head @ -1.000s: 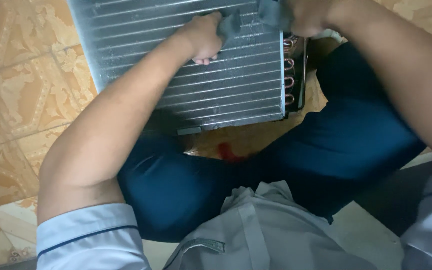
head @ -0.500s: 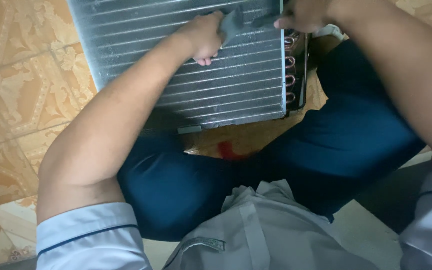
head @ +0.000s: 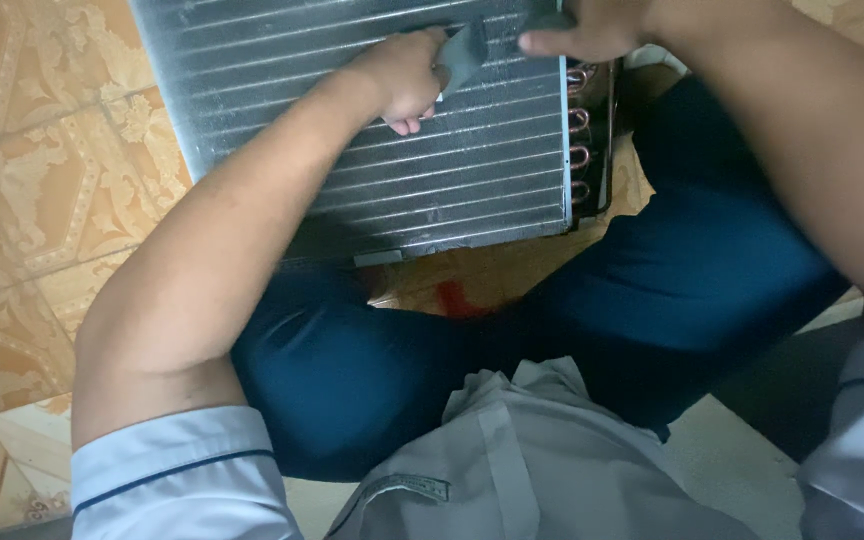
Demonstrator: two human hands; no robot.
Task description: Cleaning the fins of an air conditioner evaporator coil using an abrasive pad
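Nearest, my pale grey shirt (head: 542,470) fills the bottom edge, with short sleeves on both sides. Just beyond it, my legs in dark blue trousers (head: 432,370) are folded, knees spread left and right.

Between the knees shows a patch of orange patterned floor tile (head: 42,200), with a small red mark (head: 457,298) on it.

Farther out, a finned metal coil panel (head: 372,150) lies tilted across my lap, its near edge over the trousers and its far edge cut off by the frame. Copper tube bends (head: 580,135) run down its right side.

My left hand (head: 402,80) rests on the fins near the panel's far middle, fingers curled tight around a small dark grey cloth or pad (head: 464,55); which of the two, I cannot tell.

My right hand (head: 587,30) is at the far right top of the panel, fingers close together and flat, tips touching the same grey piece. Part of this hand is out of frame.
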